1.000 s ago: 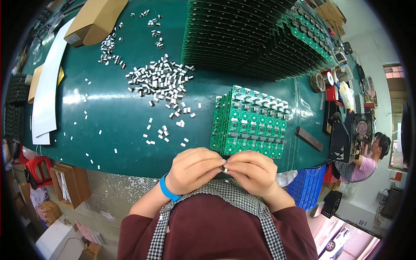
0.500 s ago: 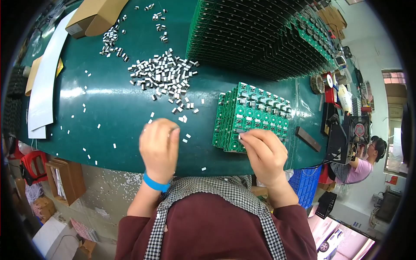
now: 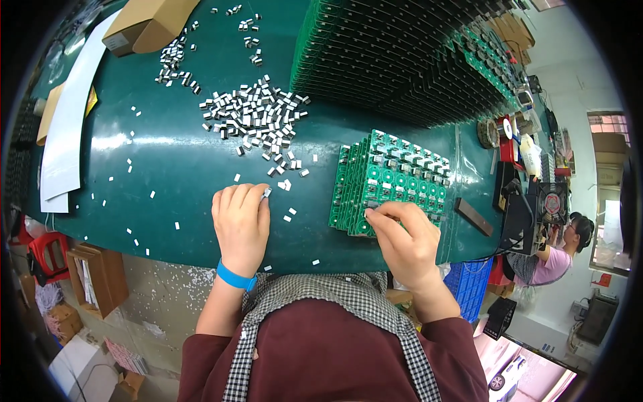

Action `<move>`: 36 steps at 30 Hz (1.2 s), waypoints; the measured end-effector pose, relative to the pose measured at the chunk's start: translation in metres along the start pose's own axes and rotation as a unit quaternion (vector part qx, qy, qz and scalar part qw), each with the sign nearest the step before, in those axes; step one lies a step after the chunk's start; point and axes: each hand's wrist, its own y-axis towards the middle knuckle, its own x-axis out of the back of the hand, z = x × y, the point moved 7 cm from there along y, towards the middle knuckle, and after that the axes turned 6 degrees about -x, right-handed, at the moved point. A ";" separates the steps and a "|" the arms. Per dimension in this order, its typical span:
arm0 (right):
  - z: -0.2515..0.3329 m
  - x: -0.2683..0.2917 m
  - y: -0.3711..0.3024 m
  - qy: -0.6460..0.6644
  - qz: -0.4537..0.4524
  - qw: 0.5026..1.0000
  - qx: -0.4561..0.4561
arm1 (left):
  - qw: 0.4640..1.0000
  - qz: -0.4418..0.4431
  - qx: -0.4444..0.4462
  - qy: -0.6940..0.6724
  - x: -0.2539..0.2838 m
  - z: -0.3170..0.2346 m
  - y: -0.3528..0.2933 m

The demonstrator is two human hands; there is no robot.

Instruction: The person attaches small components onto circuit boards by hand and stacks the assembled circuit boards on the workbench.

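My left hand (image 3: 240, 224), with a blue wristband (image 3: 236, 278), is closed over the table, a small silver-and-white component (image 3: 266, 192) pinched between thumb and forefinger. My right hand (image 3: 407, 238) is closed in a pinch at the near left edge of the top green circuit board (image 3: 402, 181). What its fingertips hold, if anything, is too small to make out. That board tops a slightly fanned stack and bears rows of components and round outlines. Beyond my left hand lies a heap of small silver-and-black components (image 3: 254, 117).
Tall stacks of circuit boards (image 3: 375, 60) rise at the back. White bits (image 3: 177, 226) dot the green table (image 3: 161, 194). A dark bar (image 3: 473, 217) lies right of the boards. Cardboard (image 3: 144, 27) and white strips (image 3: 67, 147) lie left. A person (image 3: 559, 254) sits far right.
My left hand has turned slightly, and the component in its fingertips shows more plainly. My right fingertips have shifted slightly left along the board's edge; the white bit seen at them no longer shows.
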 end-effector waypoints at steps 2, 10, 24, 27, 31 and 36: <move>0.001 -0.001 0.000 -0.009 0.014 1.000 0.000 | 0.997 -0.012 0.002 -0.079 0.005 -0.003 0.000; 0.015 -0.003 0.001 0.258 0.041 0.960 -0.103 | 0.878 0.056 0.008 -0.475 0.012 -0.050 0.008; -0.006 -0.041 -0.037 0.670 0.138 0.666 -0.297 | 0.902 -0.006 -0.148 -0.405 0.019 -0.076 0.003; -0.007 -0.043 -0.040 0.673 0.137 0.662 -0.298 | 0.896 -0.001 -0.163 -0.413 0.019 -0.078 0.003; -0.010 -0.043 -0.040 0.672 0.102 0.672 -0.296 | 0.891 0.004 -0.138 -0.433 0.016 -0.079 0.002; -0.011 -0.040 -0.039 0.633 0.111 0.712 -0.282 | 0.893 0.031 -0.134 -0.429 0.013 -0.080 0.001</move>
